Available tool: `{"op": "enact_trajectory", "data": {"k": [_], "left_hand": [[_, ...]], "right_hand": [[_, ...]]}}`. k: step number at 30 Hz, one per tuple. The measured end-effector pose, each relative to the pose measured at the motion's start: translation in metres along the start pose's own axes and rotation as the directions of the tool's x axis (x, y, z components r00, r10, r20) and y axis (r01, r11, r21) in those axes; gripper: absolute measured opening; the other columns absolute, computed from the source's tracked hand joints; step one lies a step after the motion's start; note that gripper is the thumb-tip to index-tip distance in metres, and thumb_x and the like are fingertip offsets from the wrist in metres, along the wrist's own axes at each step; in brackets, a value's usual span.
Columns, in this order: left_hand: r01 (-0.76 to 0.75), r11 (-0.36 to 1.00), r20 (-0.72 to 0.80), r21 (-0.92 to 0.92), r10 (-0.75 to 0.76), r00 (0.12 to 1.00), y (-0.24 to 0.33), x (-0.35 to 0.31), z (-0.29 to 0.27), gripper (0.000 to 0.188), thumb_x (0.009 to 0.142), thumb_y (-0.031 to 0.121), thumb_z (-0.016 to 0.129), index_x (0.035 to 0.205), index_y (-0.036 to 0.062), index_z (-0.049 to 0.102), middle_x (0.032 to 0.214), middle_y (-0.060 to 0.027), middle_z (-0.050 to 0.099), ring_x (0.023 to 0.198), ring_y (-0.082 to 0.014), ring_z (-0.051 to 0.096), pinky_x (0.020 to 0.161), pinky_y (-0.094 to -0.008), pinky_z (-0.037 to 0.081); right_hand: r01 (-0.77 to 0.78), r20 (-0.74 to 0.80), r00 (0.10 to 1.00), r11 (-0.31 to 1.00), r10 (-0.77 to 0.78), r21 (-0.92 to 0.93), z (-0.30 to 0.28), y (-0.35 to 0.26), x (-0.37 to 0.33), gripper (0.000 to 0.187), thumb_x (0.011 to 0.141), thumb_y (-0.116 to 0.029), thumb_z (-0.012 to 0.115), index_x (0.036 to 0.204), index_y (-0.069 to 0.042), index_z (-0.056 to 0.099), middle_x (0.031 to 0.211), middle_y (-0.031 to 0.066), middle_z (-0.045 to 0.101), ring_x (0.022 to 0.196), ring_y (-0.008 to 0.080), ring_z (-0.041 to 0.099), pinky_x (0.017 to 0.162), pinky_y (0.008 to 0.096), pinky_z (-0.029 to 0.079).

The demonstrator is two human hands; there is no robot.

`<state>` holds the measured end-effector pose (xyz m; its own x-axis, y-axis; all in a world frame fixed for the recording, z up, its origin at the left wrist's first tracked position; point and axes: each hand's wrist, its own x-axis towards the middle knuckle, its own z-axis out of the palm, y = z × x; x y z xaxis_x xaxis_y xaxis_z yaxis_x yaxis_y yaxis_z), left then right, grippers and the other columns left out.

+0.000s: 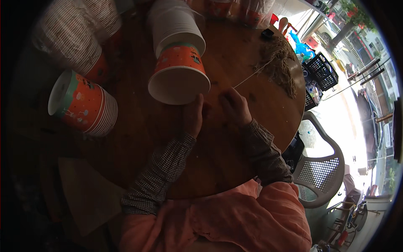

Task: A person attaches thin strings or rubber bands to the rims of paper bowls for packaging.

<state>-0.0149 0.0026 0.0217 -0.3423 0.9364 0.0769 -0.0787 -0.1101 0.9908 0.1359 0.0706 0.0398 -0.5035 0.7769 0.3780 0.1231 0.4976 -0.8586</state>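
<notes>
Nearest, checked sleeves and two bare hands low on the round wooden table (176,168). Left hand (193,115) resting loosely curled just under the rim of an orange paper cup (179,75), touching or almost touching it; whether anything is gripped, impossible to tell. Right hand (235,107) closed, fingertips pinched on a thin pale string (252,75) drawn taut toward the far edge. Beyond, the string running into a loose bundle of straw-coloured fibre (279,63). Probably light, limp, a little slippery and easily snapped: best held in a firm fingertip pinch close to the working end. Cup likely light, thin-walled, crushable: best held at the rolled rim. Farther left, nested cup stack (84,105).
</notes>
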Motion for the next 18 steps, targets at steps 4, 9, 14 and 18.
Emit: {"op": "enact_trajectory", "data": {"k": [4,9,14,18], "left_hand": [[-0.141,0.981,-0.103,0.136,0.155,0.982,-0.017,-0.011,0.009,0.048,0.103,0.038,0.043,0.081,-0.0014,0.060,0.064,-0.0053,0.054,0.061,-0.0142,0.053,0.058,-0.0310,0.041],[-0.218,0.928,-0.140,0.303,0.270,0.953,-0.031,-0.017,0.002,0.038,0.102,0.030,0.049,0.082,0.0002,0.059,0.061,-0.0020,0.050,0.055,-0.0082,0.048,0.051,-0.0260,0.035],[-0.027,0.999,-0.273,-0.021,0.020,0.962,-0.012,-0.013,0.015,0.040,0.101,0.030,0.052,0.072,0.0043,0.058,0.058,0.0027,0.047,0.051,-0.0054,0.042,0.047,-0.0240,0.034],[0.218,0.968,-0.129,-0.125,-0.234,0.964,-0.015,-0.017,0.004,0.039,0.102,0.028,0.051,0.070,0.0063,0.057,0.058,0.0027,0.049,0.049,-0.0042,0.042,0.045,-0.0229,0.034]], "right_hand": [[0.173,0.052,0.984,0.982,-0.170,-0.073,0.011,-0.011,-0.006,0.011,0.092,-0.006,0.053,0.099,0.001,0.056,0.080,0.0138,0.061,0.072,0.0257,0.064,0.063,0.0351,0.050],[0.206,0.083,0.977,0.974,-0.199,-0.097,0.008,-0.002,-0.005,0.010,0.090,-0.005,0.055,0.098,0.000,0.056,0.085,0.0175,0.061,0.079,0.0345,0.063,0.068,0.0398,0.051],[0.162,0.065,0.985,0.986,-0.160,-0.027,-0.001,-0.001,-0.006,0.010,0.088,-0.003,0.055,0.097,0.000,0.056,0.087,0.0180,0.060,0.081,0.0369,0.062,0.069,0.0422,0.050],[0.219,0.072,0.974,0.976,-0.217,-0.022,0.000,-0.005,-0.009,0.008,0.090,-0.004,0.056,0.096,0.000,0.056,0.084,0.0168,0.061,0.077,0.0342,0.063,0.067,0.0378,0.051]]}}
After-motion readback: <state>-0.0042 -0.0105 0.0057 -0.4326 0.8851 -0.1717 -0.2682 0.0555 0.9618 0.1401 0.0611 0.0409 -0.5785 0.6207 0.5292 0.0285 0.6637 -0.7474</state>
